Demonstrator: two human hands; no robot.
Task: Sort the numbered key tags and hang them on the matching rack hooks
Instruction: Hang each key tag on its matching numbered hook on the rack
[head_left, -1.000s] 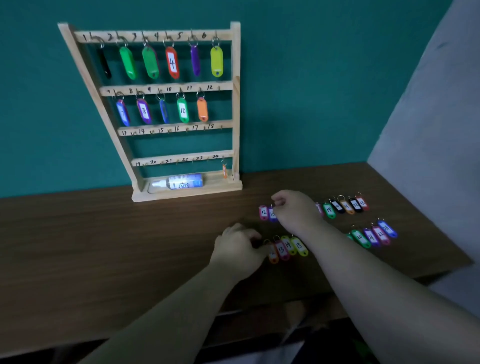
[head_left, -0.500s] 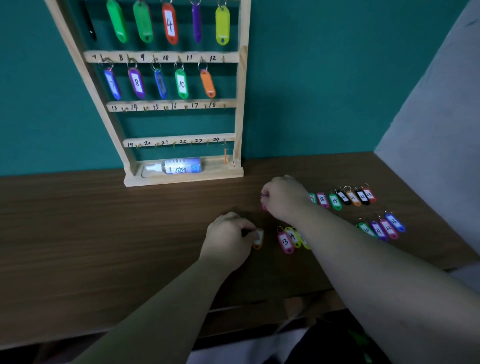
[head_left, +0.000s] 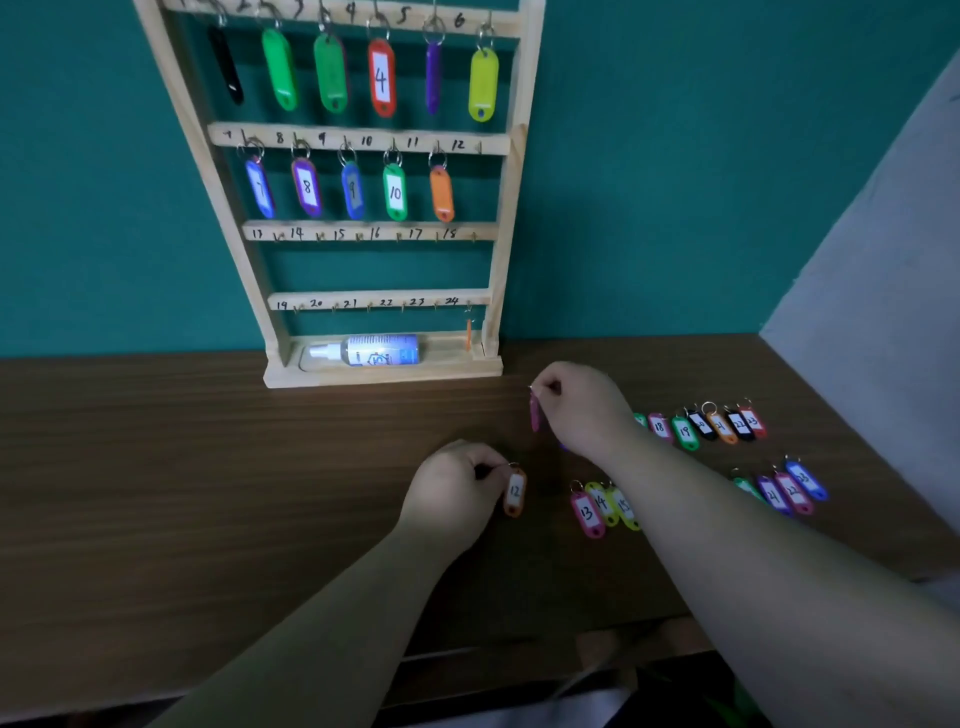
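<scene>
Orange tag 12 (head_left: 514, 492) is pinched by the left hand (head_left: 452, 488), a pink tag (head_left: 535, 413) by the right hand (head_left: 582, 410).

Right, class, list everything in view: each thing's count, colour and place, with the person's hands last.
rack: one, pale wood, upright against the teal wall.
hung tags: eleven, mixed colours, six on the top row, five on the second.
orange piece: one, hanging at the rack's lower right, too thin to identify.
spray bottle: one, white and blue, lying in the rack's base.
loose tags: at least fourteen, mixed colours, three groups at right, some partly hidden.
orange tag 12: one, in the left hand.
pink tag: one, edge-on, in the right hand.
table: one, dark brown.
left hand: one, pinching the orange tag 12.
right hand: one, pinching the pink tag.
</scene>
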